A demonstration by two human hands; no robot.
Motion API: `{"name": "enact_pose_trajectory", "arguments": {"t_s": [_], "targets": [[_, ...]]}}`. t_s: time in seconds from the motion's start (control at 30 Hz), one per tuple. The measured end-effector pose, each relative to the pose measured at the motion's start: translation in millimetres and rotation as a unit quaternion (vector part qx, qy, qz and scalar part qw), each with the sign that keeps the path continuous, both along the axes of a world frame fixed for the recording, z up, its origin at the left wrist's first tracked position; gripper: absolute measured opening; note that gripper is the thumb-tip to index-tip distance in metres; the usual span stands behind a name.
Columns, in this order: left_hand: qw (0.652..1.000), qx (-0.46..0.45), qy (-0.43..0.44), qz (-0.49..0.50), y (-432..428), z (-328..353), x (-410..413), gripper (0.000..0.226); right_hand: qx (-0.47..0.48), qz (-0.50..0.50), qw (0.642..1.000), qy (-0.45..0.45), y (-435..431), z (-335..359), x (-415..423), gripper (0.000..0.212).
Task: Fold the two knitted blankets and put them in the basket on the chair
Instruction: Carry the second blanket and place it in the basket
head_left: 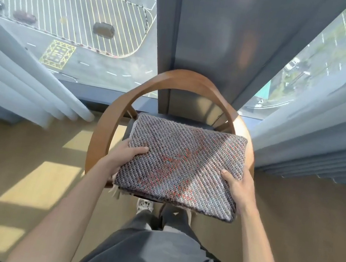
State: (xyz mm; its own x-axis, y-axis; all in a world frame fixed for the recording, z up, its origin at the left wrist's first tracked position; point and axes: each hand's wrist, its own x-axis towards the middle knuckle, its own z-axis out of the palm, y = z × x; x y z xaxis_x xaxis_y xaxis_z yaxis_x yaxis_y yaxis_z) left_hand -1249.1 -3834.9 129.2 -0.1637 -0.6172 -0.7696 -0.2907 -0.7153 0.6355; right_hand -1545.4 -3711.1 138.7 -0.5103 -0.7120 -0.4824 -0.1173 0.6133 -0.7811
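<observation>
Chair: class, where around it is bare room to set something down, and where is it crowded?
Bare floor lies left, between chair and left curtain, and right, between chair and right curtain. Crowded: the folded blanket, gripped by left hand and right hand, hides the seat; the window pillar stands close behind.

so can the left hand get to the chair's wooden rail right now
Probably yes: the wooden rail runs just beside the left hand, nothing between them, though that hand grips the folded blanket and must let go first.
</observation>
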Motion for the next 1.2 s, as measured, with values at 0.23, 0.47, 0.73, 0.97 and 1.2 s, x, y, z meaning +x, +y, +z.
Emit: {"name": "enact_pose_trajectory", "arguments": {"t_s": [0.23,0.47,0.73,0.97,1.2], "targets": [[0.999,0.003,0.015,0.032,-63,-3,-66,0.052,-0.027,-0.020,0.999,0.042,-61,3,-45,0.035],[0.998,0.042,0.020,0.033,-85,-28,-95,0.058,-0.016,-0.033,0.997,0.063,-72,-6,-57,0.035],[0.994,0.091,-0.050,0.014,-64,-104,-38,0.041,0.061,0.046,0.997,-0.003,-74,-81,-9,0.047],[0.987,0.094,-0.130,-0.005,-45,-160,9,0.062,0.178,0.069,0.982,-0.004,-80,-144,14,0.048],[0.959,0.009,-0.271,-0.085,-49,-151,-1,0.057,0.280,0.123,0.945,0.118,-100,-148,10,0.045]]}}
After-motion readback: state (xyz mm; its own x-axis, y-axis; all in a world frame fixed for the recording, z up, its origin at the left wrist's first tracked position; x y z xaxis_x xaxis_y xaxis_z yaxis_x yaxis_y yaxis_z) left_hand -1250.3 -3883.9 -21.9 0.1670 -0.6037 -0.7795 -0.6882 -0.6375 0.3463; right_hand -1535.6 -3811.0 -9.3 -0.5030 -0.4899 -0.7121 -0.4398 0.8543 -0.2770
